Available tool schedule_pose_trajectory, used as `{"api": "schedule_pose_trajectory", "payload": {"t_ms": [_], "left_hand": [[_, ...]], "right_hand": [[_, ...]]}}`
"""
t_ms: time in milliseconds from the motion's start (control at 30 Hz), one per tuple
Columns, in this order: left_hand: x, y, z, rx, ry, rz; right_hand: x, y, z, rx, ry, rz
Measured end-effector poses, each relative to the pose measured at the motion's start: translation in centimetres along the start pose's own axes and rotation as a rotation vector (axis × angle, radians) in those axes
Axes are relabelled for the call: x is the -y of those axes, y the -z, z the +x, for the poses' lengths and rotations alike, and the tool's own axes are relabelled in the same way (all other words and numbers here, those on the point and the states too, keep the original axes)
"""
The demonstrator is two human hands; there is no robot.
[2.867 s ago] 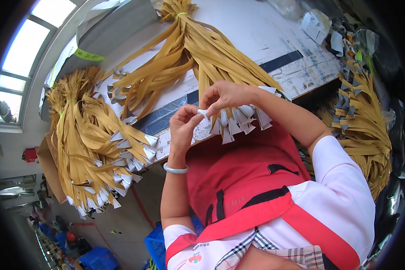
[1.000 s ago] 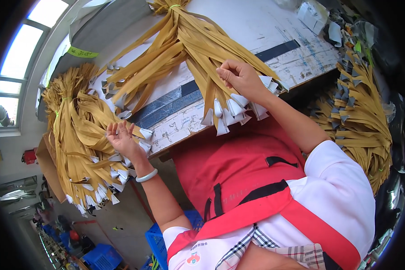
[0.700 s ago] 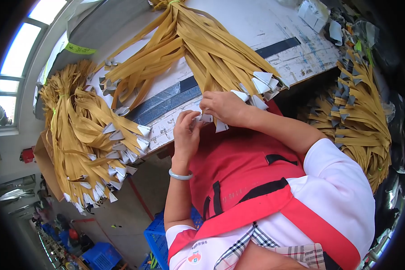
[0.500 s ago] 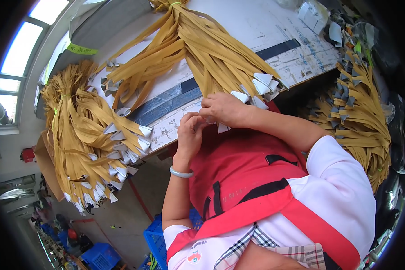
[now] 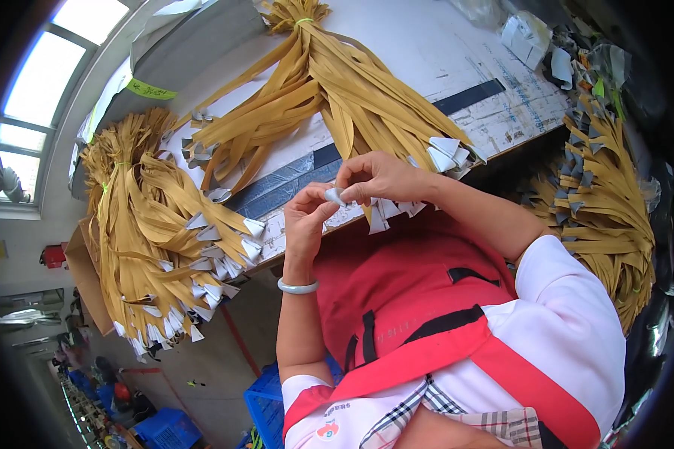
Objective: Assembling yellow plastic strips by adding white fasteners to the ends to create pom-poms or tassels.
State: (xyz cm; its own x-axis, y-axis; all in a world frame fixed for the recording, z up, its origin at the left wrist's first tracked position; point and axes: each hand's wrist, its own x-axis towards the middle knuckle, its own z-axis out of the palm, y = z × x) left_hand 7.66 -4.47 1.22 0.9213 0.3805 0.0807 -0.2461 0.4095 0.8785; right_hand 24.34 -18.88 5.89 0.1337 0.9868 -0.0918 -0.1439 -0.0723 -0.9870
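My left hand (image 5: 305, 221), with a pale bracelet on its wrist, and my right hand (image 5: 388, 178) meet at the table's front edge. Between their pinched fingertips is a small pale grey-white folded piece (image 5: 335, 197). Whether a strip runs into it cannot be made out. Just behind lies a bundle of mustard-yellow flat strips (image 5: 367, 86), gathered at the far end by a green tie. Several of its strips end in white pointed tips (image 5: 380, 214), some hanging below my right hand. Other white tips (image 5: 445, 152) rest on the table to the right of that hand.
Another tied bundle of yellow strips (image 5: 131, 224) hangs over the table's left side. A third bundle (image 5: 603, 217), with grey tips, is at the right. Dark tape (image 5: 277, 183) crosses the worn white table (image 5: 513, 123). A blue crate (image 5: 266, 400) stands on the floor below.
Both hands have turned and opened up slightly, so the small pale piece between the fingertips now shows. More white strip tips are visible beneath my right hand. The whole view has shifted a little.
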Motion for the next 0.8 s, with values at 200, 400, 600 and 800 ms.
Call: {"api": "schedule_pose_trajectory", "payload": {"t_ms": [200, 400, 600, 800], "left_hand": [[-0.6, -0.5, 0.1, 0.027, 0.002, 0.044], [-1.5, -2.0, -0.3, -0.124, -0.01, 0.022], [0.4, -3.2, -0.7, -0.452, -0.363, 0.861], [-2.7, -3.5, -0.3, -0.265, -0.166, 0.307]], "right_hand": [[1.3, 1.0, 0.7, 0.13, -0.049, -0.017], [1.1, -0.5, 0.6, -0.051, 0.062, -0.03], [-1.9, -3.9, 2.1, -0.454, 0.509, -0.663], [-2.2, -1.9, 1.4, -0.313, 0.632, -0.487]]}}
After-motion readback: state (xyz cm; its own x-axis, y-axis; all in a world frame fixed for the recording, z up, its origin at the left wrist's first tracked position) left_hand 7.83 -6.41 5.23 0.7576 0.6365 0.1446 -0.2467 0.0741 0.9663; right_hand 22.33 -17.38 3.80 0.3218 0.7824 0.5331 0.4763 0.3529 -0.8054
